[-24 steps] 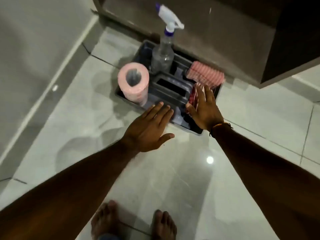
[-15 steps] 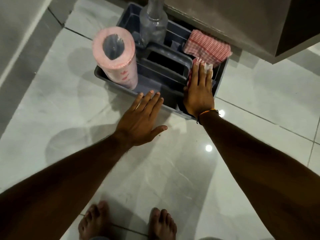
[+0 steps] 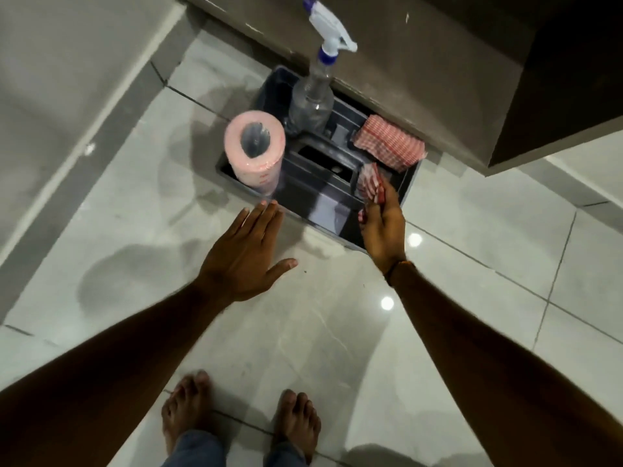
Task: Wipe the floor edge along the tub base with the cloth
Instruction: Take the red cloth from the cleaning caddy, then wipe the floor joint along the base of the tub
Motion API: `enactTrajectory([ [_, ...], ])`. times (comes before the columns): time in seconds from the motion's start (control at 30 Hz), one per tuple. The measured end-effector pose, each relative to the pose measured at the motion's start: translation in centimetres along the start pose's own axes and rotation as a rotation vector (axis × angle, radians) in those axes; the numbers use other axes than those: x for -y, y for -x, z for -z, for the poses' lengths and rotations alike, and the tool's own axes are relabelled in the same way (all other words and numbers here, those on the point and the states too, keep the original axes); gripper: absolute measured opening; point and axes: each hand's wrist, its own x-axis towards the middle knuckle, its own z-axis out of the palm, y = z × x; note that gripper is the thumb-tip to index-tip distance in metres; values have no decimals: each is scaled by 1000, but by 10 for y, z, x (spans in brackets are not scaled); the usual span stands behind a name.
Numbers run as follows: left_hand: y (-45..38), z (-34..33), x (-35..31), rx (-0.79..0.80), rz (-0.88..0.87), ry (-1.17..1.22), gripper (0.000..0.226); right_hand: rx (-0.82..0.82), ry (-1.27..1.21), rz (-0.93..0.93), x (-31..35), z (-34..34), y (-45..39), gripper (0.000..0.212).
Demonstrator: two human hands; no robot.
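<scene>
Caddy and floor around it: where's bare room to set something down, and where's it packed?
Free: the tile between the left hand and the grey wall strip, and the tile right of the right hand, below the cabinet. Crowded: the caddy holds the paper roll, spray bottle, folded cloth; the right hand grips another cloth there.

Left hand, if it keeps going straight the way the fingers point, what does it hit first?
Most likely the near wall of the dark caddy, just ahead of the left hand, close to where the pink paper roll stands. The hand's height above the floor is unclear, so it might pass over the rim instead.
</scene>
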Motion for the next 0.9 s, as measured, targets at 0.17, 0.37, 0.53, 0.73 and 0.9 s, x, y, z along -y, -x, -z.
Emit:
enactTrajectory([
  [0.17, 81, 47, 25, -70, 112, 5, 99, 75, -218, -50, 58, -41, 65, 49],
  [0.37, 175, 57, 69, -132, 297, 56, 97, 288, -214, -11, 113, -122, 124, 48],
  [0.53, 236, 26, 107, -151, 499, 120, 95, 473, -123, 70, 110, -201, 131, 53],
  [0.73, 269, -62, 144, -153, 691, 193, 88, 522, 54, 219, 68, -275, 119, 58],
  [0.9, 251, -157, 182, -170, 830, 266, 98, 556, 509, 566, -3, -329, 80, 59],
])
